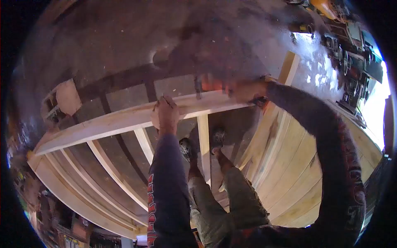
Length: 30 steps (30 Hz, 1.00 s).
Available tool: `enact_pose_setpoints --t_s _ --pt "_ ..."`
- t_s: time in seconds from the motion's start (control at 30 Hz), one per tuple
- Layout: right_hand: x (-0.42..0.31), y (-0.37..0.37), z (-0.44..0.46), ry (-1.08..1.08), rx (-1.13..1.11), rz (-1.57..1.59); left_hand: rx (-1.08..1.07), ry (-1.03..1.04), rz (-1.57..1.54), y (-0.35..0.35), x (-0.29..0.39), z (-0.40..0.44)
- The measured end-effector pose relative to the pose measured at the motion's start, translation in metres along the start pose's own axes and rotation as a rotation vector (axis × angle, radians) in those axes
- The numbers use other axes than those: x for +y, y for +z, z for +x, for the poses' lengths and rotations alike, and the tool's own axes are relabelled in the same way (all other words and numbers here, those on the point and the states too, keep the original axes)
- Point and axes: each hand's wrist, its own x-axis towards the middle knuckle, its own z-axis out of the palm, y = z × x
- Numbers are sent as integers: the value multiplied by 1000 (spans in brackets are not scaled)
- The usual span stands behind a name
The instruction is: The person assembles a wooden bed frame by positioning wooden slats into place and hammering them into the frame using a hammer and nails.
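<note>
A long pale wooden board [120,117] runs across the middle of the view as the top rail of a slatted wooden frame. My left hand [166,114] is closed over this rail near its middle, with fingers wrapped round the top edge. At the rail's right part, my right hand [250,91] is smeared by motion. It appears closed on a dark and orange-red tool [260,101], whose kind is too blurred to make out. Several slats [143,143] run from below the rail towards me, and my legs stand among them.
Wide planks [293,155] form a panel at the right, and an upright timber [288,68] rises behind the right arm. A light flat piece [68,97] is on the floor at the left. Clutter [351,62] lines the far right, beside a bright opening.
</note>
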Motion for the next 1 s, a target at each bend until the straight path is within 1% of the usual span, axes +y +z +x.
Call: enact_pose_setpoints --t_s 0.03,0.07,0.1,0.13,0.17,0.2,0.23,0.27,0.3,0.37,0.4,0.47,0.5,0.57,0.6,0.63,0.67,0.7,0.77,0.8,0.83,0.9,0.93,0.97,1.0 --pt "-5 -5 -3 93 -254 -47 -60 -91 -88 -5 7 9" --pt "-17 -17 -1 159 -446 -101 -127 -196 -183 -8 13 3" --pt "-25 -27 5 181 -532 -117 -130 -197 -181 -15 11 -4" --pt "-33 -41 11 180 -544 -96 -86 -111 -175 -17 16 5" --pt "-32 -44 18 162 -494 -26 -63 -47 -154 -21 13 0" --pt "-33 -47 24 140 -447 43 -64 -49 -148 -27 13 -1" --pt "-34 -55 32 93 -323 168 -62 -11 -173 -28 18 6" --pt "-38 -55 30 100 -331 175 -79 18 -189 -27 16 3" --pt "-52 -60 25 60 -100 210 -88 12 -187 -25 14 2" --pt "-49 -52 26 17 135 231 -93 -49 -213 -21 12 6" --pt "-23 -35 35 -44 228 141 -90 -55 -214 -24 14 6" --pt "-14 -28 32 -113 324 51 -143 -32 -256 -36 22 7" --pt "-16 -22 15 18 61 37 -145 -34 -256 -44 29 6" --pt "-26 -17 -10 284 -456 10 -168 -143 -349 -58 42 12" --pt "-37 -21 -19 301 -467 14 -192 -89 -321 -48 33 14" --pt "-49 -32 -20 344 -450 -2 -192 -92 -324 -39 26 13" --pt "-62 -46 -17 384 -418 -17 -207 -91 -219 -42 31 18" --pt "-51 -41 -16 385 -418 -14 -228 -97 -106 -48 33 19" --pt "-6 -21 -20 230 -104 169 -215 -121 -52 -51 35 22" --pt "-26 -23 -34 379 -21 251 -205 -141 5 -50 37 21" --pt "-23 -16 -43 387 -21 258 -214 -136 8 -49 38 24" --pt "-15 1 -50 293 274 225 -497 -154 31 -41 27 41" --pt "-10 2 -56 341 241 172 -505 -156 37 -33 21 51" --pt "-15 -2 -62 354 227 181 -658 -38 -215 -23 15 59" --pt "-28 -10 -67 497 148 375 -806 73 -472 -23 17 64"
